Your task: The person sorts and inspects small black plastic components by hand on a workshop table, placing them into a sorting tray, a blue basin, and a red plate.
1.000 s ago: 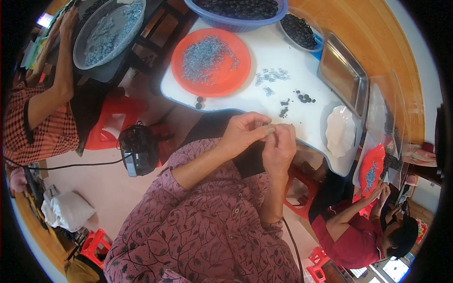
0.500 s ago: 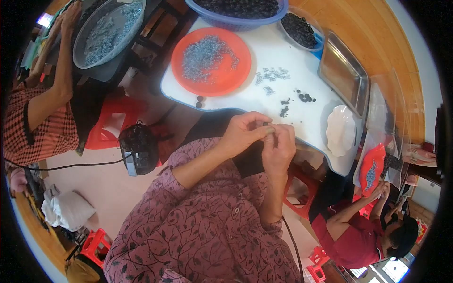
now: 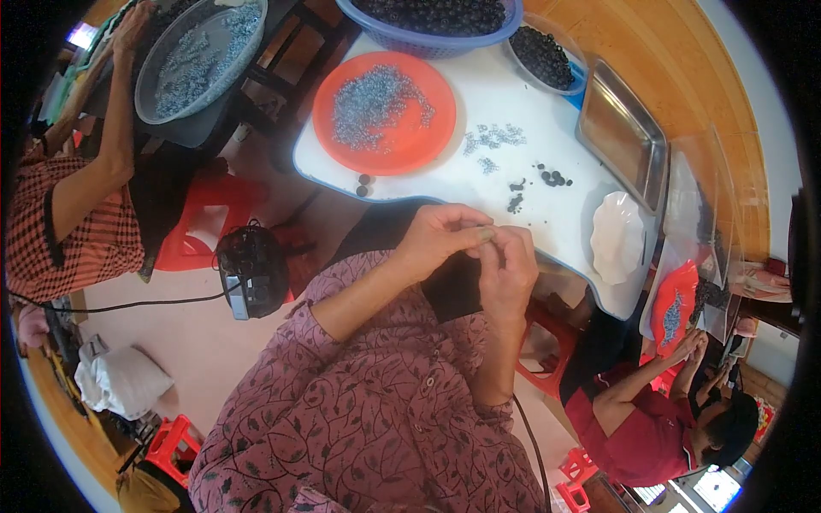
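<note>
My left hand (image 3: 446, 235) and my right hand (image 3: 510, 263) meet in front of the white table's (image 3: 564, 227) near edge, fingertips pinched together. Whatever they grip is tiny and hidden by the fingers. Just beyond them on the tabletop lie a few small black bits (image 3: 516, 203) and a group of round black pieces (image 3: 556, 178). A loose patch of small clear pieces (image 3: 496, 137) is spread farther back. Left of that, an orange-red plate (image 3: 423, 147) carries a heap of similar clear bluish pieces (image 3: 369, 104). Two dark round pieces (image 3: 363, 185) rest by the table's left front edge.
Along the back stand a blue-purple basket (image 3: 402, 36) and a bowl of black pieces (image 3: 540, 58). A steel tray (image 3: 623, 128) and a white scalloped dish (image 3: 617, 238) are at the right. Co-workers sit left (image 3: 77, 209) and right (image 3: 633, 423); a red stool (image 3: 547, 346) is near my right arm.
My fingers have shifted slightly against each other, still pinched together. The things on the table have stayed in place.
</note>
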Motion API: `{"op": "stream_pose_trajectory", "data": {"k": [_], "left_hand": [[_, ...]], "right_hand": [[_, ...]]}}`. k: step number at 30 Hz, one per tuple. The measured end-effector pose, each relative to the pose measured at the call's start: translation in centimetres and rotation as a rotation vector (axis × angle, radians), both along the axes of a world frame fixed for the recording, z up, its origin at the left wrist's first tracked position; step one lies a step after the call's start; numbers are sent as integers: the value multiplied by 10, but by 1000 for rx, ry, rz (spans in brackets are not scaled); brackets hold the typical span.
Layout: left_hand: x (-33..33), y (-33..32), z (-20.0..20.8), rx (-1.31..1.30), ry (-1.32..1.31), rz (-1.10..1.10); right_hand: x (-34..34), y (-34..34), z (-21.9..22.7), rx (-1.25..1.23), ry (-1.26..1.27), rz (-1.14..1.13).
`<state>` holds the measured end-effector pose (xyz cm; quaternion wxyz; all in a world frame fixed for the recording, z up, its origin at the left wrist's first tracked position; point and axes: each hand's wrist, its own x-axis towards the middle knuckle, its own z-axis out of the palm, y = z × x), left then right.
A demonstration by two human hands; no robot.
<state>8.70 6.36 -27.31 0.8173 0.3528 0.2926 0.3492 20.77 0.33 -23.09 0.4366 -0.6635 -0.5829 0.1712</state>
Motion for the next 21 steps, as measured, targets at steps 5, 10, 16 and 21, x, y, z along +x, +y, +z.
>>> {"op": "stream_pose_trajectory", "data": {"k": [5,10,16,21], "left_hand": [[0,-1,-1,-11,-25,0],[-1,-1,2,-11,-48,0],[-4,1,4,-104,-69,9],[-6,4,6,-198,-254,4]], "right_hand": [[1,-1,3,-28,66,-2],[1,-6,-4,-18,315,-53],[3,-10,-8,75,401,-155],[3,-10,-6,102,434,-181]]}}
